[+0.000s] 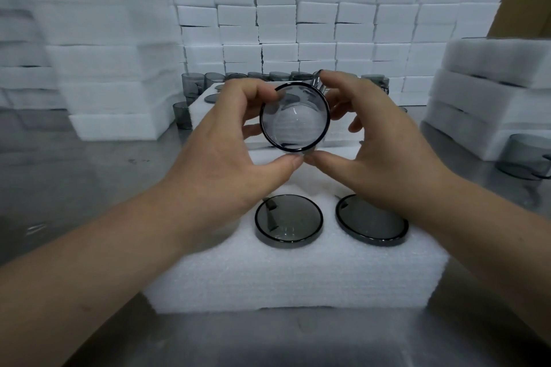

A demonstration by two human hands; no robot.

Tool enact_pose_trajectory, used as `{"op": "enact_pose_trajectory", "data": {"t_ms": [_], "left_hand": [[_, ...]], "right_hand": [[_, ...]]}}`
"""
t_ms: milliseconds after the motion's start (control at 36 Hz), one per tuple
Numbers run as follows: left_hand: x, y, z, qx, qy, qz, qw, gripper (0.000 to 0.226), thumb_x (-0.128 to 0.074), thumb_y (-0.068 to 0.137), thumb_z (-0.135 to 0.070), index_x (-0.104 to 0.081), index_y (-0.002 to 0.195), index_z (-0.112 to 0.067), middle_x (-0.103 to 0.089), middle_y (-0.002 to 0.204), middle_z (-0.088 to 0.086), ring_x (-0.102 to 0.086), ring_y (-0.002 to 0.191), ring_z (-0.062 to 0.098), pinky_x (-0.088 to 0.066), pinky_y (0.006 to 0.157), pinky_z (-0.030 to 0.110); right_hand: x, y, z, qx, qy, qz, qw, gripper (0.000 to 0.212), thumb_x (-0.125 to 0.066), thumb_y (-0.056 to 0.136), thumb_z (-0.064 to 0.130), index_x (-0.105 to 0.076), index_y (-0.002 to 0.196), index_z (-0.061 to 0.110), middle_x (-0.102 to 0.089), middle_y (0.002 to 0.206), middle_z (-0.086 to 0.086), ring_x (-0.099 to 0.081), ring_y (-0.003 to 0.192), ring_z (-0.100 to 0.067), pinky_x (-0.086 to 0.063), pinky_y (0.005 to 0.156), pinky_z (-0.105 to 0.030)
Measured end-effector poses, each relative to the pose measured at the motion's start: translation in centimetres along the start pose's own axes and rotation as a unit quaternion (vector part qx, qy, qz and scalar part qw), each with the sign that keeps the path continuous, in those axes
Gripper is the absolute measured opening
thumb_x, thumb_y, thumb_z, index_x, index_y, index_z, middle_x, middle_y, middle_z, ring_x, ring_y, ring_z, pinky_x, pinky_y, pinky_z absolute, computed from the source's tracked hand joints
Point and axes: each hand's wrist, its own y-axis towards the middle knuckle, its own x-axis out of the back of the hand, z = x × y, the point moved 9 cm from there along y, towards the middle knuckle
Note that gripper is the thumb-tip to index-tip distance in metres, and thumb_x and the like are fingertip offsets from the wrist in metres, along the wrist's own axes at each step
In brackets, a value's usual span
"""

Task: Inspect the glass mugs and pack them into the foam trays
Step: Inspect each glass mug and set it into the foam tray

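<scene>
I hold a smoky grey glass mug (293,125) up in front of me, its open mouth turned toward the camera. My left hand (226,152) grips its left side, thumb under the rim and fingers over the top. My right hand (366,146) grips the right side, thumb below and fingers behind near the handle. Below, a white foam tray (292,274) on the steel table holds two grey mugs (288,222) (371,223) sunk in its pockets.
Several loose grey mugs (193,85) stand at the back of the table beside another foam tray (199,110). Stacks of white foam blocks (316,18) wall the back, with foam piles left (113,68) and right (489,92). One mug (527,155) sits far right.
</scene>
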Motion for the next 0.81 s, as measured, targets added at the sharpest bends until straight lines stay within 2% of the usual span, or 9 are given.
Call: {"op": "enact_pose_trajectory", "data": {"t_ms": [139, 278, 361, 445, 528, 639, 723, 806], "left_hand": [[0.06, 0.01, -0.14, -0.002, 0.01, -0.001, 1.0, 0.051, -0.07, 0.059, -0.044, -0.041, 0.101, -0.047, -0.055, 0.11, -0.029, -0.053, 0.112, -0.002, -0.046, 0.094, 0.023], [0.05, 0.06, 0.04, 0.009, 0.043, 0.005, 0.999, 0.069, -0.076, 0.057, -0.042, -0.033, 0.111, -0.053, -0.053, 0.118, -0.022, -0.05, 0.115, -0.003, -0.045, 0.095, 0.025], [-0.09, 0.01, 0.05, 0.013, 0.056, 0.009, 0.998, 0.072, -0.073, 0.06, -0.039, -0.029, 0.112, -0.057, -0.051, 0.121, -0.021, -0.048, 0.116, -0.005, -0.044, 0.095, 0.021], [-0.18, -0.01, 0.2, 0.02, 0.066, 0.015, 0.997, 0.072, -0.072, 0.06, -0.041, -0.03, 0.117, -0.054, -0.049, 0.122, -0.021, -0.046, 0.115, -0.008, -0.041, 0.095, 0.015], [-0.19, 0.02, 0.16, 0.012, 0.09, 0.017, 0.996, 0.072, -0.071, 0.061, -0.041, -0.034, 0.123, -0.045, -0.045, 0.117, -0.029, -0.044, 0.111, -0.013, -0.035, 0.091, 0.004], [0.07, 0.05, 0.53, 0.019, 0.087, 0.009, 0.996, 0.074, -0.08, 0.066, -0.035, -0.036, 0.125, -0.042, -0.045, 0.116, -0.026, -0.046, 0.111, -0.007, -0.036, 0.089, 0.005], [0.05, 0.04, 0.68, 0.03, 0.092, 0.013, 0.995, 0.072, -0.071, 0.064, -0.043, -0.032, 0.126, -0.046, -0.043, 0.116, -0.028, -0.045, 0.109, -0.009, -0.035, 0.087, 0.002], [-0.01, -0.02, 0.62, 0.036, 0.083, 0.021, 0.996, 0.07, -0.062, 0.066, -0.043, -0.026, 0.127, -0.048, -0.04, 0.114, -0.031, -0.042, 0.108, -0.014, -0.031, 0.086, -0.001]], "right_hand": [[-0.15, 0.0, -0.2, -0.005, 0.003, 0.004, 1.0, 0.073, -0.067, 0.071, 0.039, -0.036, 0.135, 0.024, -0.047, 0.106, 0.015, -0.043, 0.093, 0.004, -0.034, 0.082, -0.005], [-0.17, -0.01, -0.17, -0.009, 0.004, 0.007, 1.0, 0.074, -0.068, 0.07, 0.039, -0.038, 0.136, 0.023, -0.046, 0.107, 0.016, -0.043, 0.094, 0.005, -0.033, 0.082, -0.005], [-0.21, -0.01, -0.12, -0.01, 0.005, 0.011, 1.0, 0.074, -0.068, 0.07, 0.038, -0.038, 0.136, 0.022, -0.046, 0.107, 0.016, -0.042, 0.094, 0.005, -0.033, 0.082, -0.005], [-0.31, -0.01, -0.17, -0.013, 0.006, 0.016, 1.0, 0.074, -0.067, 0.071, 0.038, -0.037, 0.136, 0.023, -0.046, 0.106, 0.016, -0.043, 0.095, 0.004, -0.034, 0.081, -0.005], [-0.3, 0.03, -0.03, -0.016, 0.011, 0.02, 1.0, 0.072, -0.063, 0.07, 0.045, -0.033, 0.135, 0.031, -0.047, 0.105, 0.021, -0.045, 0.095, 0.006, -0.036, 0.079, -0.005], [-0.21, 0.06, 0.32, -0.021, 0.026, 0.024, 0.999, 0.068, -0.051, 0.069, 0.059, -0.023, 0.128, 0.044, -0.043, 0.102, 0.035, -0.045, 0.097, 0.016, -0.038, 0.075, -0.008], [-0.26, -0.01, 0.33, -0.021, 0.033, 0.03, 0.999, 0.068, -0.051, 0.07, 0.059, -0.022, 0.129, 0.043, -0.044, 0.102, 0.035, -0.046, 0.097, 0.017, -0.039, 0.076, -0.011], [-0.43, -0.17, 0.13, -0.024, 0.044, 0.036, 0.998, 0.07, -0.058, 0.073, 0.055, -0.025, 0.133, 0.041, -0.044, 0.103, 0.037, -0.047, 0.098, 0.016, -0.041, 0.078, -0.011]]}}
